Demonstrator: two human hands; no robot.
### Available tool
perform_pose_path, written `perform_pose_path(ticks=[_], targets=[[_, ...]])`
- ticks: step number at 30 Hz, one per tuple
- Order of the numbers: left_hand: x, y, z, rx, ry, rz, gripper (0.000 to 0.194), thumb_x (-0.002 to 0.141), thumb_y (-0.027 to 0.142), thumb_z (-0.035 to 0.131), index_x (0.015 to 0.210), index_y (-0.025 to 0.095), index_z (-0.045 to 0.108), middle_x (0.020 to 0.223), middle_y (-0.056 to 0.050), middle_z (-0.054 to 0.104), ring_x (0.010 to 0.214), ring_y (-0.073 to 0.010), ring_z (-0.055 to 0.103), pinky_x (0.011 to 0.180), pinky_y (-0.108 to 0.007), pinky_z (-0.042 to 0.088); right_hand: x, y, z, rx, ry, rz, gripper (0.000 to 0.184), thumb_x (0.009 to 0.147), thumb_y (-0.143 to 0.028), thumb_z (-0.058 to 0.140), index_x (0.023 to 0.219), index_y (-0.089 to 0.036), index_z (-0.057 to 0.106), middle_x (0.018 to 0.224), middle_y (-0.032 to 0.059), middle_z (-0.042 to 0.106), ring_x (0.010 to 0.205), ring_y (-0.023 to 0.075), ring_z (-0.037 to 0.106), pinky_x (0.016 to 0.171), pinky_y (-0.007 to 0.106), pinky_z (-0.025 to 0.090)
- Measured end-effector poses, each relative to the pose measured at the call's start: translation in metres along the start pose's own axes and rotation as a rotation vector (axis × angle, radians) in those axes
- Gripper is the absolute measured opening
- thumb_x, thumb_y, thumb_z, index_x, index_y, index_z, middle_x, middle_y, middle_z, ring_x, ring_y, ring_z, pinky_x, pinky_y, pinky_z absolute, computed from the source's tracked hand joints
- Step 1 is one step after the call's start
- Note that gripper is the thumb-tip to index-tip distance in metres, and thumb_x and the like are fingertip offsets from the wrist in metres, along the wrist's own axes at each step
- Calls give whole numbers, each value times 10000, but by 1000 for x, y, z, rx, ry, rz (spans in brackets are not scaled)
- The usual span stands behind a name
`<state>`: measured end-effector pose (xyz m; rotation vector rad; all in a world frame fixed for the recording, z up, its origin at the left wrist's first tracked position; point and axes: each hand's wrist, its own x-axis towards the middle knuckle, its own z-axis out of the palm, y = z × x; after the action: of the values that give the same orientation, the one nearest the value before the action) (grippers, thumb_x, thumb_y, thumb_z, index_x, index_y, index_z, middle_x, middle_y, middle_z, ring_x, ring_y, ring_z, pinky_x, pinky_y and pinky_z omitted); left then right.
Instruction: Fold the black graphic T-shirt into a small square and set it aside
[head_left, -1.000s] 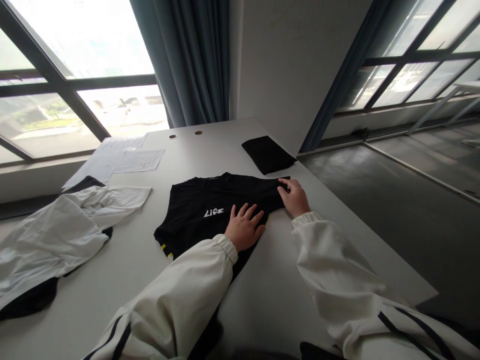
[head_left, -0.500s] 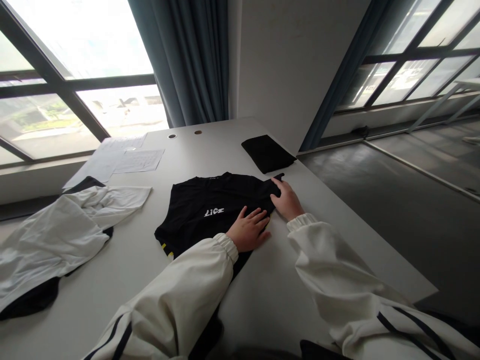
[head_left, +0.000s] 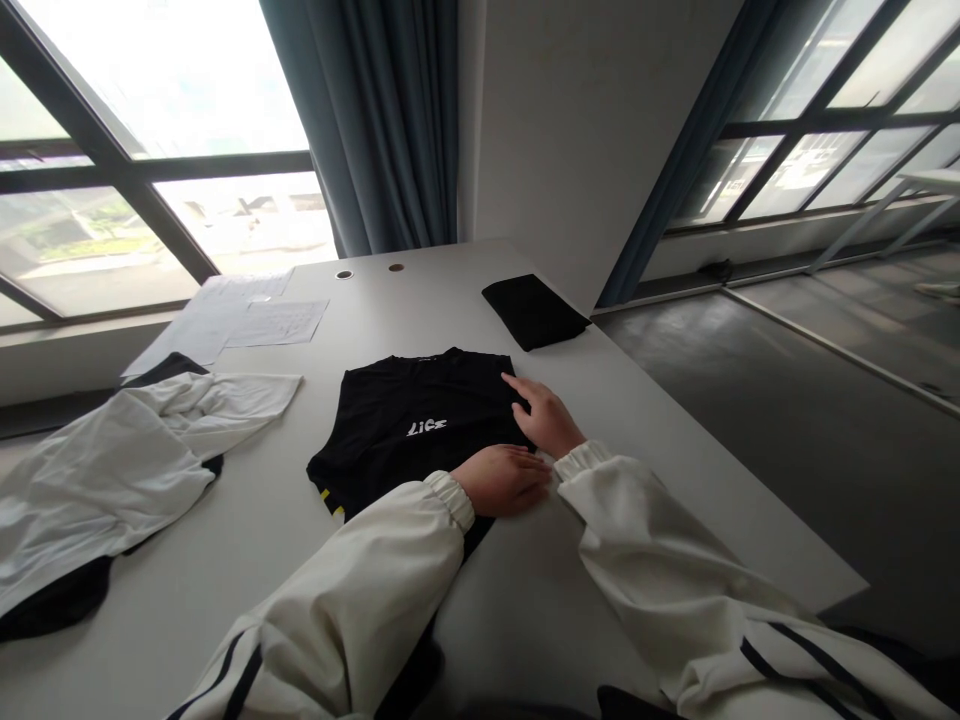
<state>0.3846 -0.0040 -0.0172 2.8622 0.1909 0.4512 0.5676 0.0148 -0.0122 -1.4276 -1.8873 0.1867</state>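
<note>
Touching black shirt (head_left: 390, 405), right hand (head_left: 549, 418) partly open.

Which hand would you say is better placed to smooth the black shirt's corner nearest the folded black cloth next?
Probably the right hand: its fingers are at that side of the black shirt, just below the corner. The left hand is farther away, beside the right wrist.
</note>
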Motion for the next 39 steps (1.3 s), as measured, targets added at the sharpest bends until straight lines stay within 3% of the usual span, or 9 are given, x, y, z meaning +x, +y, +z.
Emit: perform_pose_path(ticks=[4,7,10,12,17,22,25,30,39], targets=[[-6,1,-12,63,265,-235,469,1073,354,415,710,205,673,680,-54,698,644,-169,669,669,-305,501,-5,-3,5,130,-206,13,717,961,-244,605,1644,-285,391,1459,103,664,1190,263,694,1066,489,561],[-6,-5,-17,110,444,-573,426,1075,303,413,727,210,639,682,-49,670,659,-169,646,683,-302,486,-6,1,7,196,-269,44,643,986,-225,554,1614,-267,425,1389,104,705,1161,234,716,1007,432,588],[-4,-12,-16,134,443,-763,284,1046,240,468,853,209,673,845,-70,723,840,-205,680,831,-338,523,-5,8,4,139,-204,32,459,955,-138,532,1388,-237,648,1255,91,753,1102,229,724,967,399,590],[-4,-16,-11,135,399,-771,181,995,192,530,1037,212,705,1099,-93,749,1073,-241,667,966,-383,515,-5,15,-1,38,-147,5,344,913,-99,560,1181,-221,736,1156,90,767,1051,248,715,959,419,579],[-7,-18,-2,113,253,-767,440,921,208,620,1356,261,658,1464,-82,634,1336,-294,551,1110,-477,460,-15,34,-15,-109,-224,-45,205,819,-137,744,1006,-218,762,1045,83,759,1016,285,683,980,459,544],[-9,-18,-2,106,240,-790,410,928,261,643,1334,288,691,1469,-80,623,1345,-302,534,1123,-498,440,-25,36,-21,-141,-290,-18,235,779,-161,788,1008,-207,756,969,63,724,946,270,662,929,432,536],[-8,-19,-3,95,252,-714,271,943,269,651,1190,317,752,1442,-59,634,1346,-294,525,1120,-505,425,-26,28,-22,-146,-293,4,116,821,-137,718,909,-211,738,907,47,701,912,247,655,881,389,525],[-7,-19,-4,93,251,-615,173,1006,249,592,1029,291,758,1285,-39,719,1252,-255,580,1088,-487,415,-27,21,-24,-149,-342,-2,172,823,-78,634,832,-223,726,872,32,678,843,210,647,782,328,513],[-3,-13,-9,100,139,-666,150,1021,315,588,1026,236,715,1083,-65,713,1046,-246,654,947,-412,482,-20,21,-27,-184,-320,-71,184,868,-146,617,801,-212,774,975,100,733,996,278,662,981,445,540]])
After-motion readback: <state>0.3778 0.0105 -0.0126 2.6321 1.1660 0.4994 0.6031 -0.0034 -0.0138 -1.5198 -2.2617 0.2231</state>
